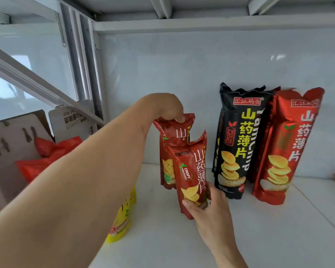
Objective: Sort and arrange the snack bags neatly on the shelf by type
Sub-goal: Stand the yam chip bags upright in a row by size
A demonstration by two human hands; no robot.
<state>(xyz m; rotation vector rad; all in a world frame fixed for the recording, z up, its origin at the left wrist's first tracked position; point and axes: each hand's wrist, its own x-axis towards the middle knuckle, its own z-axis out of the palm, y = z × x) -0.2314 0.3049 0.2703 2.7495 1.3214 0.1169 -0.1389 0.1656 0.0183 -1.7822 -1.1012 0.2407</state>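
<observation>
My left hand (166,109) pinches the rear red bag's (165,151) crimped top, my right hand (205,207) grips the front red bag (191,171) low: light, crinkly, slippery, probably crushable.

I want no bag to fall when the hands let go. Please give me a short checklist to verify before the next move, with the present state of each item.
1. Left hand pinches the top of the rear dark red bag: ok.
2. Right hand grips the bottom of the front dark red bag: ok.
3. Both dark red bags stand upright: not ok, the front one tilts.
4. Free shelf space in front of the hands: ok.
5. Black bag and bright red bag upright against the back wall, apart from the hands: ok.
6. Yellow bag stable: cannot tell, the left arm hides most of it.
</observation>
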